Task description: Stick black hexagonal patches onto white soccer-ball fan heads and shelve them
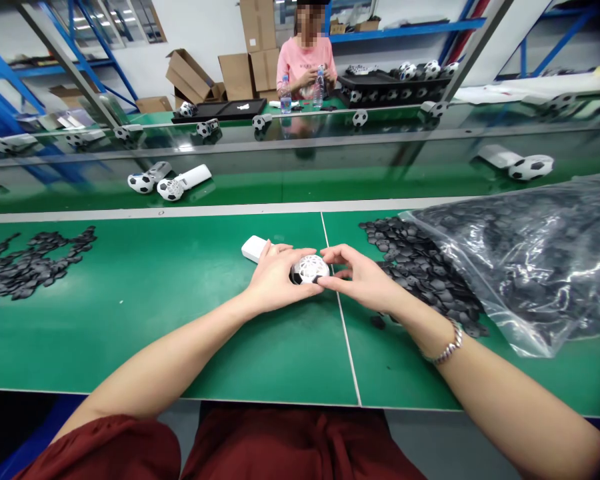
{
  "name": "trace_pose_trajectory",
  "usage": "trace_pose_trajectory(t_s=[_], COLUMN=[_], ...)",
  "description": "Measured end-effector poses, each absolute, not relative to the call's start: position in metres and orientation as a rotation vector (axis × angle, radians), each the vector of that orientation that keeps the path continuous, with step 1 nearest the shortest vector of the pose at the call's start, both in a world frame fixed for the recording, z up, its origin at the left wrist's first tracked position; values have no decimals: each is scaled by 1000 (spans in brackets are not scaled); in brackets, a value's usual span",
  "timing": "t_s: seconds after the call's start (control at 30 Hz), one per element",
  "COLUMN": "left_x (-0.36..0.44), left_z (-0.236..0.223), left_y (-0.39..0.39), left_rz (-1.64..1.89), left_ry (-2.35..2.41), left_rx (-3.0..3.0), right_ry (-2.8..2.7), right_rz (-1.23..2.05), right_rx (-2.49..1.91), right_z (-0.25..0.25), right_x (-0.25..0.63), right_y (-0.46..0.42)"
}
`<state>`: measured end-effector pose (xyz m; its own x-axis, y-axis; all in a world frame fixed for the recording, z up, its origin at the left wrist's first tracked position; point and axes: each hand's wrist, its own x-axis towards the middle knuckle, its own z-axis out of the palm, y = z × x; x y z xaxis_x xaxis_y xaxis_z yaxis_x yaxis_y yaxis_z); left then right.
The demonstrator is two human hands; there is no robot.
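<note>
A white handheld fan with a soccer-ball head (312, 268) and an openwork grille lies between my hands, low over the green table. Its white handle (253, 249) sticks out to the left. My left hand (279, 277) is closed around the fan where head and handle meet, hiding that part. My right hand (356, 275) has its thumb and curled fingers at the right edge of the ball. Whether a small piece sits between those fingertips is hidden. Just right of that hand, small black pieces (420, 267) lie in a pile.
A clear plastic bag (535, 267) of black pieces rests on the right. Another black pile (35, 263) lies far left. Beyond the table edge, a belt (280, 173) carries more soccer-ball fans (173, 189). Opposite, a person (306, 63) in pink sits near bottles (285, 95) and trays.
</note>
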<state>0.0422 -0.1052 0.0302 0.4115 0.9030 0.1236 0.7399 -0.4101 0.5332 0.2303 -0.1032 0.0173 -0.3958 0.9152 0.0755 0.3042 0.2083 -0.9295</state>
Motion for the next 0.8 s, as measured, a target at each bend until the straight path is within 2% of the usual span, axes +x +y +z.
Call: trace_pose_trajectory(t_s=[0.13,0.37,0.47,0.57,0.63,0.7,0.8], left_x=[45,44,43,42,42,40,38], left_z=[31,30,30,28,26,25,25], left_y=[-106,-104,-104,-104,-104,-104,-103], left_rz=[637,630,599,584,582,580,574], left_ry=[1422,1387,1358,1368,1368,1354,1313], left_rx=[2209,2211,2274,2289,2288,2285,2280], right_ry=[-1634,-1701,-1870,-1925,-1923,-1951,-2041], right_rz=[1478,1434,1101,337,20,-51,33], right_rx=[-1043,-1050,-1280,-1766,-2046,-2236,-2288], right_z=[15,16,18,19,20,20,20], right_x=[228,227,245,276,295,306,304], right_y=[-103,-98,-85,-70,-63,-60,-62])
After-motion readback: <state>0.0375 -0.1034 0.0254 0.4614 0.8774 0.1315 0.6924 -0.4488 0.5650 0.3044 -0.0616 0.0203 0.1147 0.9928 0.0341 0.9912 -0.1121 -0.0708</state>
